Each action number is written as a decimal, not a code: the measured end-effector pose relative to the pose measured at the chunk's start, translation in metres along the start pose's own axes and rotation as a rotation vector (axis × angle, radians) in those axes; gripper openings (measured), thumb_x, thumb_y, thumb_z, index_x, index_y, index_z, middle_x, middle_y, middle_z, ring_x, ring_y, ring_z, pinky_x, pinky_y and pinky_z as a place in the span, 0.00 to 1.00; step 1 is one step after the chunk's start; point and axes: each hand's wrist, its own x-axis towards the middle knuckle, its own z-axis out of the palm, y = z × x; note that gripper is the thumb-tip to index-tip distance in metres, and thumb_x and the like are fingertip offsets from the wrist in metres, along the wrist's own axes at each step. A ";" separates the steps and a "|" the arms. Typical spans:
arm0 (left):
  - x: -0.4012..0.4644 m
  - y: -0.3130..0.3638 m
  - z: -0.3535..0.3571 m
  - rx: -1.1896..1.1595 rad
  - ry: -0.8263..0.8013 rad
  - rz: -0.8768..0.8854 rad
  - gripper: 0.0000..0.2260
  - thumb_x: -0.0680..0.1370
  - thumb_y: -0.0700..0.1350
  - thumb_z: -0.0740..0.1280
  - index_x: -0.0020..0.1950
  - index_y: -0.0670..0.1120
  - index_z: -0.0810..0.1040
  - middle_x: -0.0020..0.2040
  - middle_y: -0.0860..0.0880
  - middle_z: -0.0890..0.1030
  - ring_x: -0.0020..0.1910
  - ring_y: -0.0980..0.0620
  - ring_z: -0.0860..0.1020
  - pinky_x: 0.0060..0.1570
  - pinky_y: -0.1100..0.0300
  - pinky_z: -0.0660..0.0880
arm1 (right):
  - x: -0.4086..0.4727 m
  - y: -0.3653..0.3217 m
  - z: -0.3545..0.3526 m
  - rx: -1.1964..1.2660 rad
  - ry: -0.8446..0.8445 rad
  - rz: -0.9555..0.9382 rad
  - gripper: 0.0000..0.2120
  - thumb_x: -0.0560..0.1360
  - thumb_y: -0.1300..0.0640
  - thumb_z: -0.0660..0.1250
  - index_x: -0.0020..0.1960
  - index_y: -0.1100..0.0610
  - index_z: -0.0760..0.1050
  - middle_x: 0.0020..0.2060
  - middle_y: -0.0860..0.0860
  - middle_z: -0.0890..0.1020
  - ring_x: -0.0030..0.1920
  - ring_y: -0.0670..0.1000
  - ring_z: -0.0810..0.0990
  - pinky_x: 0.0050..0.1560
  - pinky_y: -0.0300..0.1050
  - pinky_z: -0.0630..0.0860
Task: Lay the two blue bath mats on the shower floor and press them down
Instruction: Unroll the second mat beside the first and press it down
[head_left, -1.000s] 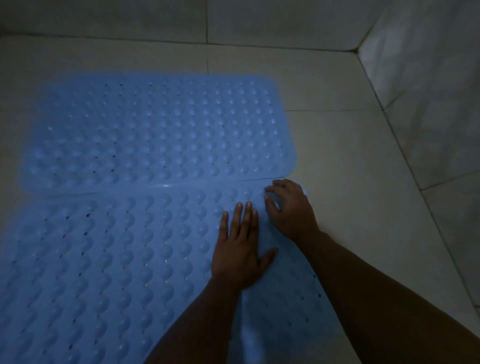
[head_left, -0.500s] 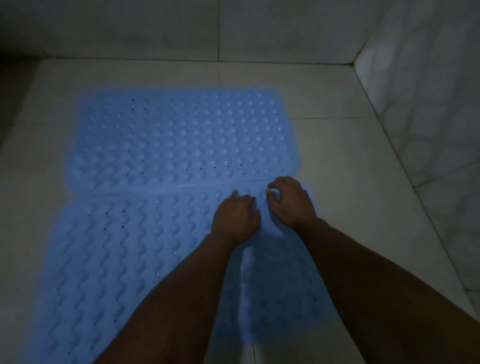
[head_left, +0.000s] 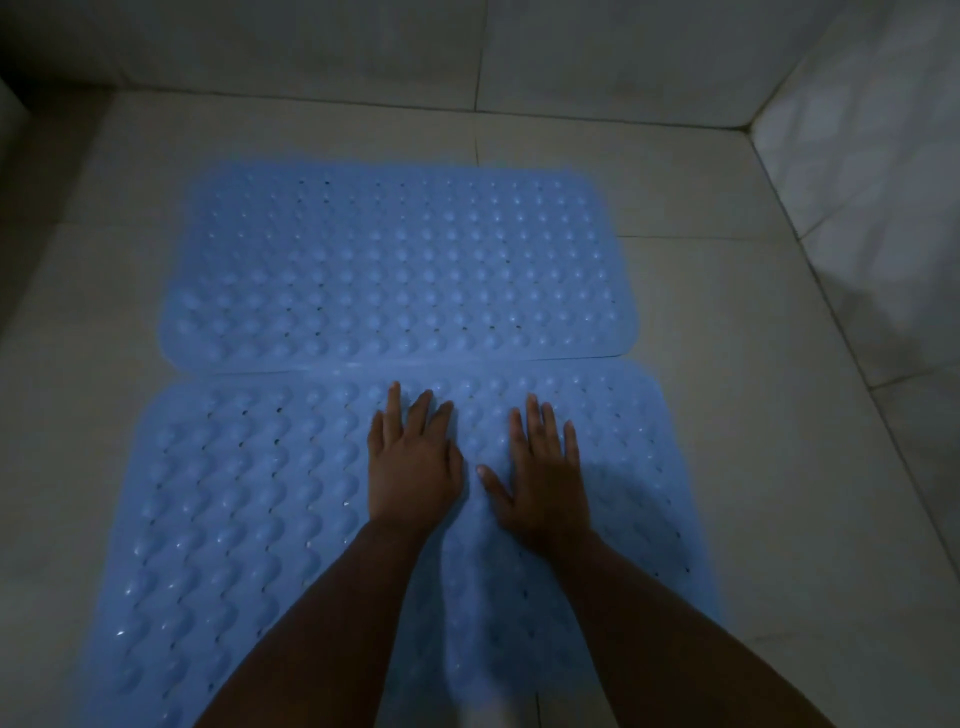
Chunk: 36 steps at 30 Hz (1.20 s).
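- No container shows in the head view; the only bearing surface is the pale tiled shower floor (head_left: 727, 322), which carries both mats
- Counted: two mats, two hands, two forearms
- The near light-blue bumpy rubber bath mat (head_left: 234, 519) lies flat from about 8 o'clock across to 4 o'clock of the view, its surface covered in rounded nubs and small drain holes
- The far light-blue bumpy rubber bath mat (head_left: 395, 270), of the same make, lies flat toward 12 o'clock; its near long edge touches or slightly overlaps the near mat's far edge along a seam running 9 o'clock to 3 o'clock
- The left hand (head_left: 413, 457) lies palm down on the near mat, just short of the seam, fingers straight and slightly spread, pointing to 12 o'clock; it grips nothing
- The right hand (head_left: 545, 478) lies palm down just beside it at 3 o'clock, apart by a narrow strip of mat, fingers straight, thumb splayed toward 10 o'clock; it too grips nothing
- From either hand the far mat starts at 12 o'clock, near the fingertips, and the near mat spreads under both palms and out to 9 o'clock and 3 o'clock
- Pale tiled walls (head_left: 857, 156) rise at 12 o'clock and 2 o'clock, meeting in a corner
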 end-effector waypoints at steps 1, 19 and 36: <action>0.001 -0.002 0.001 0.004 0.004 0.007 0.26 0.76 0.52 0.55 0.70 0.46 0.77 0.73 0.43 0.75 0.79 0.35 0.60 0.73 0.36 0.65 | 0.001 0.000 0.001 0.004 0.010 0.003 0.39 0.80 0.33 0.51 0.81 0.59 0.55 0.81 0.58 0.50 0.82 0.58 0.47 0.78 0.64 0.51; -0.011 0.031 0.028 0.111 -0.194 0.274 0.30 0.76 0.55 0.54 0.76 0.46 0.71 0.79 0.40 0.65 0.80 0.35 0.55 0.74 0.33 0.61 | 0.056 0.020 -0.068 0.418 -0.001 0.096 0.26 0.76 0.39 0.61 0.67 0.52 0.77 0.62 0.51 0.81 0.66 0.53 0.77 0.67 0.53 0.74; -0.023 0.047 0.046 0.090 -0.258 0.206 0.42 0.78 0.72 0.50 0.83 0.45 0.55 0.84 0.45 0.49 0.83 0.43 0.42 0.78 0.35 0.45 | 0.060 0.062 -0.044 0.510 0.236 -0.020 0.13 0.77 0.47 0.66 0.55 0.53 0.82 0.53 0.49 0.82 0.58 0.53 0.80 0.60 0.53 0.76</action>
